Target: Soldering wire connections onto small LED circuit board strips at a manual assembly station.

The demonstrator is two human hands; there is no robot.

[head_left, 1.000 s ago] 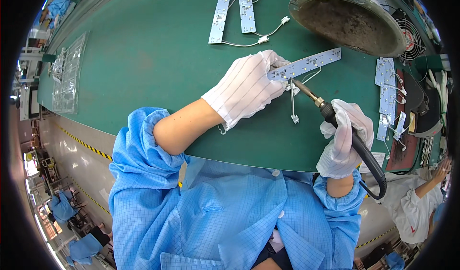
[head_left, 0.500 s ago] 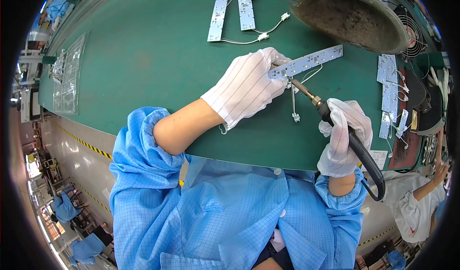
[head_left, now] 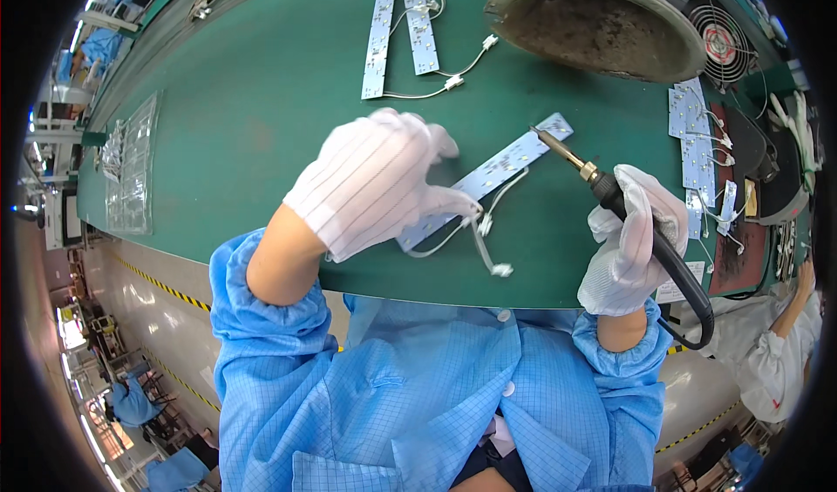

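My left hand (head_left: 375, 182), in a white striped glove, hovers over one end of a pale blue LED strip (head_left: 499, 169). Its thumb and fingers are spread apart, and the thumb tip comes close to the strip's white wires (head_left: 477, 241). The strip lies aslant on the green mat, its near end partly hidden by this hand. A white connector (head_left: 501, 269) ends one wire. Closed round the black handle of a soldering iron (head_left: 586, 171) is my gloved right hand (head_left: 636, 239). The iron's tip is over the strip's far end; whether it touches cannot be made out.
Two more wired LED strips (head_left: 377, 43) lie at the back. A wide metal fume hood (head_left: 602, 30) overhangs the far right, beside a fan (head_left: 722, 43). More strips (head_left: 697, 160) line the right side. A clear plastic tray (head_left: 131, 174) sits at the left.
My left hand has let go of the LED strip and moved left. The strip now rests lower on the mat, at a steeper slant. The iron's tip has shifted toward the strip's far end.
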